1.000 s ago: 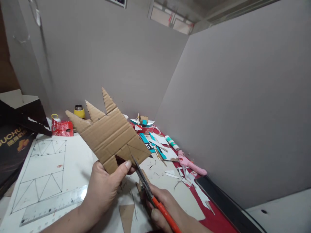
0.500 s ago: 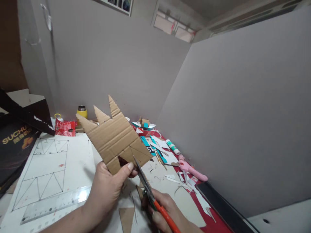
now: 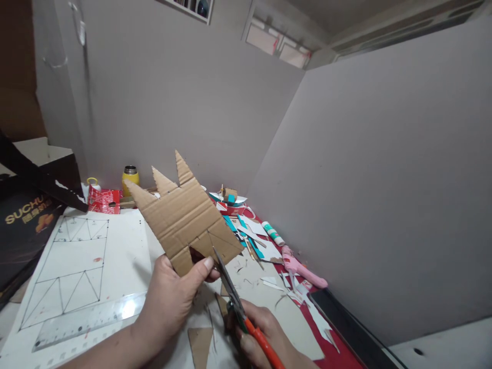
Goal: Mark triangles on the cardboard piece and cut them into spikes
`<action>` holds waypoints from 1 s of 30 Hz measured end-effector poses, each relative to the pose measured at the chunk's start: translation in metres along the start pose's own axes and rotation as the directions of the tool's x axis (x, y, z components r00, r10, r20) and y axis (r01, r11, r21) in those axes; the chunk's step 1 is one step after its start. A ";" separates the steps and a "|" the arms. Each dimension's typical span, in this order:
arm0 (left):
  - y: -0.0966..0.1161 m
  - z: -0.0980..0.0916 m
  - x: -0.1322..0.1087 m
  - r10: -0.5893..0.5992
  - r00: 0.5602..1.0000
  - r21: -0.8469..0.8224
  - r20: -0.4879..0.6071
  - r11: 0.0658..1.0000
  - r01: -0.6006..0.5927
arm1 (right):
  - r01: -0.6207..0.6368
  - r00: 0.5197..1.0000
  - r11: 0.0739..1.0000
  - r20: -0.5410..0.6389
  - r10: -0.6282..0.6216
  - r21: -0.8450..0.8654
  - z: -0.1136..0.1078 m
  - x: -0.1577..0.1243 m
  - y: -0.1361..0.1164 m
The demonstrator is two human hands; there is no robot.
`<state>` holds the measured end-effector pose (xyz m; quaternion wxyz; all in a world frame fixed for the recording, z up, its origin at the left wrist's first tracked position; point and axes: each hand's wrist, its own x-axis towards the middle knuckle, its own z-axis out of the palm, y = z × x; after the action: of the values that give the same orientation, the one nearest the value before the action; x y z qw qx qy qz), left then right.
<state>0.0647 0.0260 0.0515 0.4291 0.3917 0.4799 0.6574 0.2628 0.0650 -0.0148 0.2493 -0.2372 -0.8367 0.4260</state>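
My left hand [image 3: 177, 287] grips a piece of brown corrugated cardboard [image 3: 184, 215] by its lower edge, thumb in front. Pointed triangular teeth run along the cardboard's upper edge, and a notch is cut into its lower edge beside my thumb. Pencil lines mark the lower right part. Wrapped in my right hand [image 3: 261, 320] are scissors [image 3: 251, 328] with orange-red handles. Their blades point up and left, meeting the cardboard's lower edge just right of my left thumb. Whether the blades are fully closed is hard to see. A loose cardboard triangle [image 3: 200, 346] lies below.
On the left, a sheet with drawn triangles [image 3: 73, 266] lies under a clear ruler [image 3: 92, 318]. A black box [image 3: 34, 205] stands beside it. Behind are a yellow bottle [image 3: 130, 177] and red packet [image 3: 103, 199]. Rightward lie paper scraps, a pink glue gun [image 3: 302, 269] and a phone [image 3: 338, 320].
The whole view has shifted slightly. The cardboard, both hands and the scissors keep nearly the same positions relative to each other.
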 end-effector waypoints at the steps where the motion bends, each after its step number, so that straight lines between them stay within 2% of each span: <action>1: 0.000 0.000 0.000 -0.001 1.000 -0.001 0.002 1.000 0.001 | 0.000 1.000 1.000 0.002 0.000 0.001 0.000 0.000 0.001; 7: 0.000 -0.001 0.000 -0.003 1.000 0.012 0.031 1.000 0.003 | -0.017 1.000 1.000 -0.013 0.017 0.023 0.001 -0.002 0.007; 16: 0.002 -0.001 -0.002 0.024 0.998 0.051 0.057 0.998 -0.027 | 0.039 0.999 0.997 -0.024 -0.038 0.061 0.003 -0.002 0.007; 22: 0.002 -0.004 -0.002 -0.028 0.997 0.014 0.065 1.000 0.027 | 0.050 0.998 0.996 -0.030 -0.047 0.078 0.004 -0.003 0.009; 28: 0.010 -0.005 0.002 0.014 1.000 0.003 -0.012 1.000 -0.014 | 0.086 0.996 0.993 -0.030 -0.084 0.081 0.004 -0.002 0.008; 30: 0.011 -0.004 0.002 0.019 1.000 0.002 -0.008 1.000 -0.019 | 0.079 0.997 0.993 -0.014 -0.078 0.089 0.004 -0.001 0.009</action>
<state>0.0581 0.0244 0.0609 0.4204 0.3941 0.4784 0.6626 0.2628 0.0662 -0.0245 0.2807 -0.1951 -0.8242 0.4515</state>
